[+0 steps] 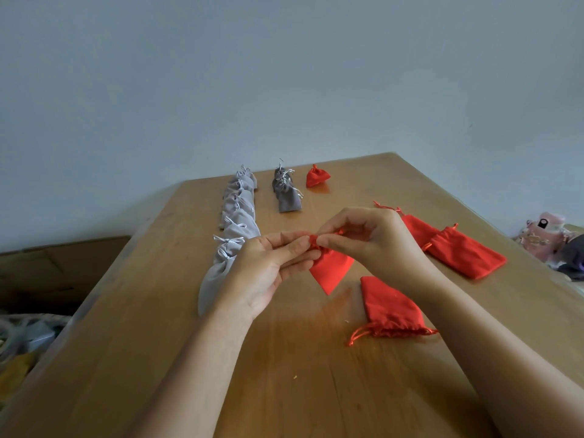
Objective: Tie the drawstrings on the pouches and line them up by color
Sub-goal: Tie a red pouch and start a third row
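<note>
- Above mid-desk (284,384), I see my left grip (271,263) and right grip (369,238) both pinching the gathered neck of a red pouch (331,270) that hangs below them.
- Far back, a tied red pouch (317,177) stands beside the dark grey row (286,194) and the light grey row (237,216).
- Three loose red pouches (388,308) lie to the right.

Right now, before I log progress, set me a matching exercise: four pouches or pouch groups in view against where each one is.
Things:
1. light grey pouches
2. dark grey pouches
3. tied red pouch
4. red pouch being tied

Places:
A. short middle row
B. held by its neck, mid-tie
C. longest row, far left
D. alone, just right of the dark grey row's far end

Pairs: 1-C, 2-A, 3-D, 4-B
</note>
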A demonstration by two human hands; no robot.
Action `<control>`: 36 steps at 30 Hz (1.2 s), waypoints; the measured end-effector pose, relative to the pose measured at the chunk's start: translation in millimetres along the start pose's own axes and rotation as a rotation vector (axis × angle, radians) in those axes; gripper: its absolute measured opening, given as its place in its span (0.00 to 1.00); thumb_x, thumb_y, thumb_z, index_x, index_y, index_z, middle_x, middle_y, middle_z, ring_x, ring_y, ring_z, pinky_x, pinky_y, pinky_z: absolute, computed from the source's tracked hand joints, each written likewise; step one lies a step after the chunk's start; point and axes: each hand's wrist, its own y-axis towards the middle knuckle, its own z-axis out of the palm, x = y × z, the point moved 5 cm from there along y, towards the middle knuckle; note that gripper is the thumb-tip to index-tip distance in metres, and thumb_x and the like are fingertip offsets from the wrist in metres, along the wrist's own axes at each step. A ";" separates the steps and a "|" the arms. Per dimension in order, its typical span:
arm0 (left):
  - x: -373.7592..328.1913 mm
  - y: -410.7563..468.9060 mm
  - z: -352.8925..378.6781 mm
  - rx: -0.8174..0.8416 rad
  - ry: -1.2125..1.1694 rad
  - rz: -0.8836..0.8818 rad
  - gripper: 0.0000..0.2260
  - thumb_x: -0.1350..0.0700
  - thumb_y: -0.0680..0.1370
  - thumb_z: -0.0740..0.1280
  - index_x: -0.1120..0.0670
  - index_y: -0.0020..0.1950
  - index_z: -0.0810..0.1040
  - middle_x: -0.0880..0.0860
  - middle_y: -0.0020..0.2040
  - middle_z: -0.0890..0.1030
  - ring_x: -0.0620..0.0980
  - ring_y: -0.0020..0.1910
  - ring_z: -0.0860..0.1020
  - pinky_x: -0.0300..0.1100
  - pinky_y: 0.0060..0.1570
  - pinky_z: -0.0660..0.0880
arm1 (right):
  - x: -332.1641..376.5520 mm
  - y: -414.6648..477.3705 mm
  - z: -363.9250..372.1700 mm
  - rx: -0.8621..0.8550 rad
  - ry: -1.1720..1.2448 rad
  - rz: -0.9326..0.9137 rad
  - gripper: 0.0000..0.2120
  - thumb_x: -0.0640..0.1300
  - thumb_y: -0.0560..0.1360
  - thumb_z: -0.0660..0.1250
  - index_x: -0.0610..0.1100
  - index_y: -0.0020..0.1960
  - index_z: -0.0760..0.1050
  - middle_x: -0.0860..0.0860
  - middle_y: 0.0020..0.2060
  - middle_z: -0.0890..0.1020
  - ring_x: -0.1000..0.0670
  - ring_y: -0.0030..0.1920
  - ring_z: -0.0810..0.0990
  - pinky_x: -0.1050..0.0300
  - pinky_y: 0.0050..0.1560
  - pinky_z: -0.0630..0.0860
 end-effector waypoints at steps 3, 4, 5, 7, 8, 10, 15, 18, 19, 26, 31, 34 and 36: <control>-1.1 -0.5 2.4 0.036 -0.081 0.017 0.14 0.65 0.65 0.69 0.63 0.49 0.80 0.56 0.39 0.84 0.47 0.38 0.84 0.35 0.41 0.80 | 1.6 -1.5 -0.7 -0.036 0.015 -0.021 0.02 0.40 0.72 0.74 0.41 0.44 0.83 0.50 0.36 0.85 0.54 0.39 0.84 0.62 0.44 0.78; -1.4 -0.3 2.5 0.042 -0.068 0.039 0.15 0.66 0.63 0.70 0.62 0.50 0.79 0.55 0.40 0.84 0.48 0.40 0.83 0.36 0.44 0.80 | 1.6 -1.6 -1.1 -0.046 0.038 -0.012 0.02 0.39 0.72 0.74 0.40 0.43 0.83 0.50 0.36 0.85 0.55 0.39 0.84 0.64 0.43 0.78; -1.8 -0.2 2.8 0.044 -0.027 0.070 0.17 0.66 0.62 0.71 0.61 0.51 0.79 0.55 0.41 0.84 0.48 0.42 0.83 0.37 0.47 0.80 | 1.1 -1.6 -1.2 -0.054 0.051 -0.004 0.02 0.39 0.72 0.74 0.41 0.43 0.83 0.50 0.36 0.85 0.56 0.37 0.84 0.66 0.41 0.77; -3.0 -0.7 3.7 0.022 0.113 0.147 0.19 0.66 0.61 0.74 0.61 0.52 0.80 0.54 0.42 0.84 0.48 0.45 0.82 0.38 0.49 0.79 | 0.4 -1.4 -0.3 -0.056 0.063 0.015 0.02 0.40 0.72 0.74 0.41 0.42 0.82 0.51 0.34 0.85 0.58 0.35 0.82 0.68 0.39 0.74; -3.7 -1.2 3.8 0.000 0.180 0.186 0.19 0.67 0.62 0.74 0.61 0.52 0.80 0.54 0.42 0.84 0.47 0.45 0.82 0.37 0.48 0.78 | 0.2 -1.2 0.0 -0.057 0.075 0.027 0.02 0.40 0.72 0.74 0.41 0.41 0.82 0.51 0.34 0.85 0.57 0.35 0.82 0.68 0.38 0.74; -4.4 -2.0 5.0 -0.041 0.267 0.247 0.17 0.71 0.65 0.74 0.62 0.51 0.81 0.56 0.43 0.84 0.47 0.44 0.82 0.36 0.47 0.78 | -0.6 -0.9 -0.2 -0.063 0.111 0.055 0.03 0.40 0.72 0.73 0.40 0.41 0.81 0.49 0.34 0.85 0.54 0.34 0.81 0.65 0.38 0.74; -5.3 -3.2 9.3 -0.087 0.388 0.342 0.12 0.68 0.67 0.76 0.60 0.48 0.82 0.61 0.44 0.84 0.50 0.42 0.80 0.40 0.46 0.78 | -2.3 -1.6 1.1 -0.050 0.159 0.103 0.04 0.40 0.73 0.72 0.39 0.42 0.80 0.44 0.37 0.85 0.36 0.41 0.83 0.42 0.46 0.79; -6.1 -3.9 9.9 -0.099 0.430 0.347 0.10 0.67 0.69 0.75 0.54 0.46 0.83 0.54 0.39 0.83 0.44 0.38 0.79 0.35 0.38 0.75 | -2.6 -0.8 0.6 -0.049 0.165 0.110 0.04 0.39 0.73 0.72 0.37 0.42 0.80 0.42 0.36 0.85 0.36 0.39 0.82 0.44 0.44 0.79; -6.6 -3.9 9.3 -0.099 0.418 0.330 0.10 0.67 0.69 0.74 0.54 0.46 0.83 0.53 0.39 0.84 0.43 0.37 0.79 0.33 0.36 0.74 | -2.8 -0.4 -0.1 -0.050 0.171 0.111 0.04 0.38 0.73 0.72 0.37 0.43 0.80 0.41 0.36 0.85 0.39 0.37 0.82 0.48 0.44 0.79; -4.8 -4.3 6.6 -0.032 0.006 0.031 0.08 0.66 0.67 0.70 0.56 0.42 0.84 0.50 0.35 0.84 0.41 0.33 0.80 0.30 0.35 0.77 | 0.4 -0.9 0.1 0.045 0.283 0.108 0.06 0.38 0.73 0.69 0.34 0.44 0.77 0.41 0.43 0.85 0.46 0.46 0.84 0.53 0.51 0.79; -4.9 -7.2 8.4 0.006 -0.253 -0.114 0.08 0.66 0.65 0.67 0.58 0.31 0.84 0.51 0.30 0.81 0.42 0.29 0.80 0.30 0.31 0.77 | 6.0 -2.4 2.7 0.132 0.350 0.074 0.05 0.38 0.72 0.68 0.35 0.44 0.76 0.43 0.50 0.85 0.48 0.56 0.83 0.58 0.56 0.78; -6.8 -9.1 9.7 0.015 -0.256 -0.103 0.07 0.64 0.65 0.67 0.58 0.31 0.85 0.50 0.29 0.81 0.41 0.28 0.80 0.29 0.31 0.77 | 7.6 -1.9 2.0 0.140 0.324 0.055 0.07 0.40 0.72 0.68 0.35 0.44 0.76 0.47 0.50 0.85 0.49 0.55 0.83 0.58 0.55 0.78; -6.4 -7.7 7.8 -0.005 -0.261 -0.095 0.06 0.63 0.65 0.68 0.58 0.33 0.85 0.51 0.30 0.81 0.41 0.28 0.80 0.30 0.30 0.77 | 8.7 -2.2 1.4 0.133 0.296 0.045 0.08 0.40 0.72 0.68 0.35 0.44 0.76 0.48 0.49 0.86 0.50 0.51 0.84 0.58 0.53 0.78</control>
